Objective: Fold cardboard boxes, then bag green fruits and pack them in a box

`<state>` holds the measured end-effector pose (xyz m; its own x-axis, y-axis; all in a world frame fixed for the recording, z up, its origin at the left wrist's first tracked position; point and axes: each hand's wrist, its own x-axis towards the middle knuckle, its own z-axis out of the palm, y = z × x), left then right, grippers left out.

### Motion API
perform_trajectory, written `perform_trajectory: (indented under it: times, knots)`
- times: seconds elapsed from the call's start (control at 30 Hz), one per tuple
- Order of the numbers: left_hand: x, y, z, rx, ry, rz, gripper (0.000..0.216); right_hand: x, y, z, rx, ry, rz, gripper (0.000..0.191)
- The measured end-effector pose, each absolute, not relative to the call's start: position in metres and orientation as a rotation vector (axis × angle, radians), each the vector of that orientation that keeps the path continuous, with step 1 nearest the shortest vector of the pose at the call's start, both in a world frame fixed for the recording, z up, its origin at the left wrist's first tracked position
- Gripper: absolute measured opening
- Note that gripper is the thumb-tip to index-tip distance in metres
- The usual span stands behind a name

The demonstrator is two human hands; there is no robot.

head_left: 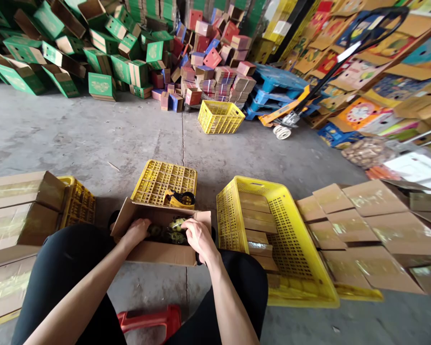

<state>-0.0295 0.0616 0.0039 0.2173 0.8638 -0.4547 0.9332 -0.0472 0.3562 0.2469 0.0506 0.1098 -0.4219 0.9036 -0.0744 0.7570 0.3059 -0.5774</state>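
Observation:
An open cardboard box [161, 253] stands between my knees, with several small green, dark-patterned wrapped items [177, 237] inside. My left hand [138, 231] reaches into its left end; the fingertips are down among the dark contents, so their grip is hidden. At the right end, my right hand [200, 235] has thumb and fingers pinched together at the edge of one green wrapped item [177, 223]. Just beyond the box, a yellow-and-black tape dispenser [179, 198] lies on an overturned yellow crate [161, 177].
On my right is a yellow crate [301, 230] holding several cardboard boxes, with stacked cartons [373, 215] beyond. Taped cartons [14, 215] are on my left. Red stool [151, 322] below me. Ahead are another yellow crate [221, 120], a pallet jack [287, 112] and piled green boxes [100, 86].

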Motion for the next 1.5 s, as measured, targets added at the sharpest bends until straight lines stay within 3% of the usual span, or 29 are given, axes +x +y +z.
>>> perform_trajectory:
  times: [0.13, 0.4, 0.53, 0.63, 0.77, 0.93, 1.27, 1.5]
  knots:
    - [-0.025, 0.063, 0.015, 1.916, 1.694, -0.147, 0.022, 0.245, 0.052, 0.111, -1.502, -2.313, 0.803, 0.041]
    - [-0.027, 0.059, 0.056, 1.948, 1.727, 0.001, 0.033, 0.233, 0.051, 0.117, -1.426, -2.175, 0.855, 0.04]
    - [-0.043, 0.05, 0.094, 1.802, 1.553, 0.439, 0.035, 0.223, 0.049, 0.122, -1.266, -1.793, 1.126, 0.03]
    - [-0.046, 0.04, 0.125, 1.632, 1.356, 0.732, 0.041, 0.218, 0.045, 0.129, -1.152, -1.495, 1.409, 0.037]
    - [-0.036, 0.021, 0.147, 1.385, 1.16, 0.867, 0.048, 0.221, 0.034, 0.145, -1.141, -1.306, 1.512, 0.033]
    - [-0.017, 0.003, 0.133, 1.123, 0.994, 0.977, 0.054, 0.224, 0.005, 0.148, -1.144, -1.16, 1.615, 0.04]
    - [0.001, 0.004, 0.109, 0.843, 0.685, 0.993, 0.054, 0.215, 0.007, 0.134, -1.161, -0.932, 1.501, 0.044]
    - [-0.002, 0.0, 0.102, 0.812, 0.649, 1.038, 0.058, 0.201, 0.011, 0.122, -1.233, -1.081, 1.252, 0.041]
